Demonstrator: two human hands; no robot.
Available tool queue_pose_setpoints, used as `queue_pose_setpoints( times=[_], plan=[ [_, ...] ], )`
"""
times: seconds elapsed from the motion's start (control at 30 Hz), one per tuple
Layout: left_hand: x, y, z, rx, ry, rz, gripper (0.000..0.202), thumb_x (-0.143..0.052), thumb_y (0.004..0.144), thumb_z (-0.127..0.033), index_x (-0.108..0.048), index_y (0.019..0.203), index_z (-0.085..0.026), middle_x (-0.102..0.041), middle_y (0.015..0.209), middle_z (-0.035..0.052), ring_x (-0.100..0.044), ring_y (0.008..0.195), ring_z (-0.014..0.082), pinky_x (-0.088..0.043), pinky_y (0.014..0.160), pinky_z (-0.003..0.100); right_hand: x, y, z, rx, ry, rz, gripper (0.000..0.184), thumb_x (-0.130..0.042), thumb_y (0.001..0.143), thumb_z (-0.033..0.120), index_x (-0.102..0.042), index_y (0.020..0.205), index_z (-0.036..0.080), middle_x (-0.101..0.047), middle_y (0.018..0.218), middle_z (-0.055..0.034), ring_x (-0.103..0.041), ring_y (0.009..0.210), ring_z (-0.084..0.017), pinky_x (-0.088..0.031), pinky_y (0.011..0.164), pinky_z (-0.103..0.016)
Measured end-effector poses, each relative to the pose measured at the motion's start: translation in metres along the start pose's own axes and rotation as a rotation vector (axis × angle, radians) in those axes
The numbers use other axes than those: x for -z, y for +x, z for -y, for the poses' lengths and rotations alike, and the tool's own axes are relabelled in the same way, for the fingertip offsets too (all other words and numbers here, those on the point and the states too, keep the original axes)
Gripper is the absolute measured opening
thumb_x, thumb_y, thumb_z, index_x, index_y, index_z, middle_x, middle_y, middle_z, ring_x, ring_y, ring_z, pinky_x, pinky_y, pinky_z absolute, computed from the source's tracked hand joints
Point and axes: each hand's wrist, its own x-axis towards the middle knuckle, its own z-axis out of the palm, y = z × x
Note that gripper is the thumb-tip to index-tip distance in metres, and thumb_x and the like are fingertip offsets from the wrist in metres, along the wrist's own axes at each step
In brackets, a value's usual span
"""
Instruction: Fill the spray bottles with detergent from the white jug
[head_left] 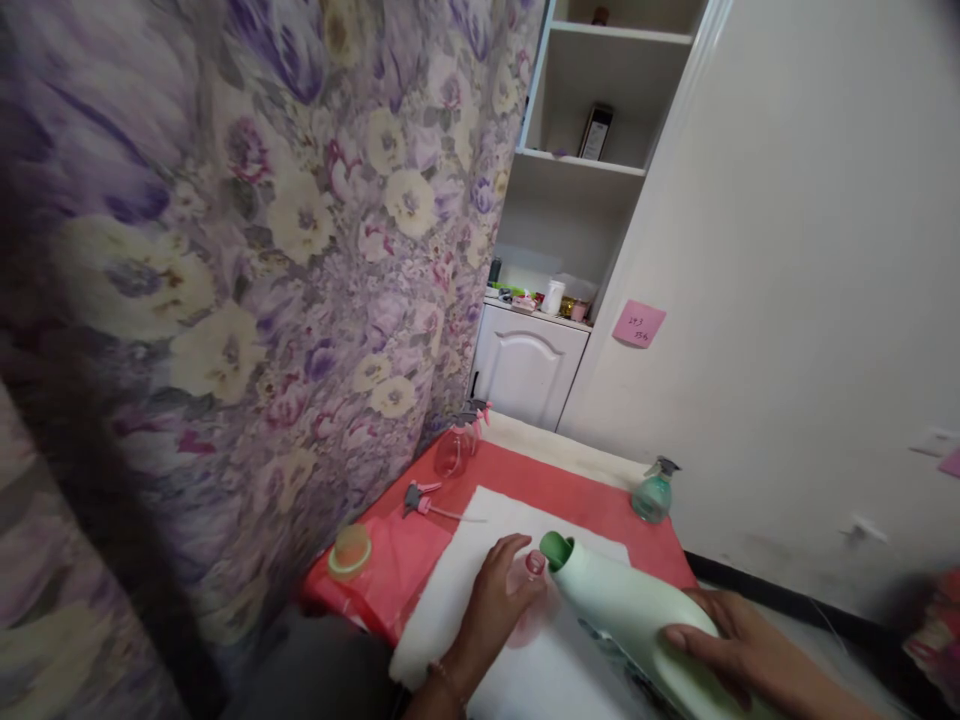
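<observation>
My left hand [491,605] is wrapped round a small clear pink bottle [529,600] standing on a white cloth [517,655]. My right hand [739,650] grips a large pale green bottle [637,620], tilted so that its open green neck [556,549] sits right at the pink bottle's mouth. A detached pink and grey spray head [424,500] with its tube lies on the red cover [540,480] to the left.
A pink spray bottle [459,445] stands at the far left, a teal spray bottle [654,490] at the far right, an orange-lidded cap [350,552] near left. Floral curtain [247,270] hangs left; white wall with pink note [638,324] right; shelves [592,160] behind.
</observation>
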Motion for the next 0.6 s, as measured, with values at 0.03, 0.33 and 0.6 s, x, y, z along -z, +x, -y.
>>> queue_pose_setpoints(
  times=[0.03, 0.33, 0.6],
  plan=[
    [-0.002, 0.003, -0.002, 0.020, -0.027, 0.010, 0.044, -0.071, 0.066, -0.021, -0.065, 0.110, -0.022, -0.066, 0.122, 0.0095, -0.056, 0.118, 0.0278, -0.040, 0.104, 0.040, 0.001, -0.001, 0.002, -0.011, -0.019, 0.004, 0.051, -0.060, 0.073, 0.066, -0.060, 0.079, 0.015, -0.047, 0.059, 0.0043, -0.041, 0.044, -0.007, -0.029, 0.037, -0.017],
    [-0.007, 0.015, 0.009, 0.087, -0.299, 0.198, 0.032, -0.072, 0.069, -0.022, -0.067, 0.100, -0.019, -0.072, 0.092, 0.0022, -0.064, 0.091, 0.0208, -0.048, 0.082, 0.029, 0.007, -0.003, 0.018, -0.121, -0.158, -0.027, 0.042, -0.065, 0.072, 0.058, -0.063, 0.080, 0.017, -0.053, 0.058, 0.0034, -0.044, 0.044, -0.008, -0.034, 0.039, -0.018],
    [-0.007, 0.021, 0.014, 0.091, -0.397, 0.274, 0.029, -0.069, 0.070, -0.020, -0.069, 0.100, -0.017, -0.073, 0.095, 0.0037, -0.064, 0.092, 0.0217, -0.048, 0.084, 0.031, 0.014, 0.005, 0.009, -0.079, -0.197, 0.003, 0.044, -0.063, 0.075, 0.059, -0.064, 0.080, 0.015, -0.055, 0.058, 0.0016, -0.044, 0.044, -0.008, -0.032, 0.038, -0.017]
  ],
)
